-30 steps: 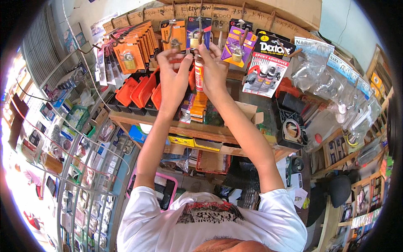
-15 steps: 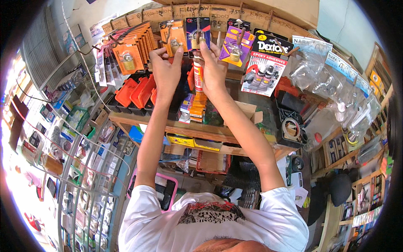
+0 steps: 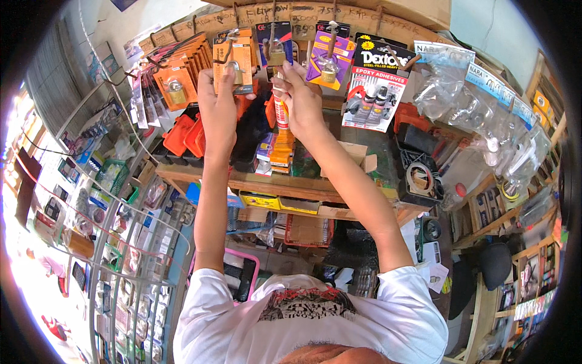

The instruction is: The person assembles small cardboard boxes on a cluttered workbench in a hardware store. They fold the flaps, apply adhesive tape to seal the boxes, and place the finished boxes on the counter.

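My left hand (image 3: pixel 218 112) is closed on the lower part of an orange padlock pack (image 3: pixel 244 50), thumb in front and fingers behind. That pack hangs tilted from a hook. My right hand (image 3: pixel 303 103) has its fingers bent at the bottom of a dark blue padlock pack (image 3: pixel 265 36), pinching by its brass padlock (image 3: pixel 277 57); part of the grip is hidden. Just below stands a red and white tube (image 3: pixel 280 112). To the right hangs a purple and yellow padlock pack (image 3: pixel 329 60), apart from my hands.
More orange padlock packs (image 3: pixel 176 85) hang at left. An epoxy glue pack (image 3: pixel 371 100) and clear bags (image 3: pixel 461 106) hang at right. Orange-lidded boxes (image 3: pixel 182 136) and an open carton (image 3: pixel 351 159) stand on the wooden shelf (image 3: pixel 254 182). A wire rack (image 3: pixel 121 242) runs along the left.
My left hand has moved left and closed on the orange padlock pack, which now tilts. My right hand has dropped slightly, its thumb lower on the dark blue pack. The view has shifted a little.
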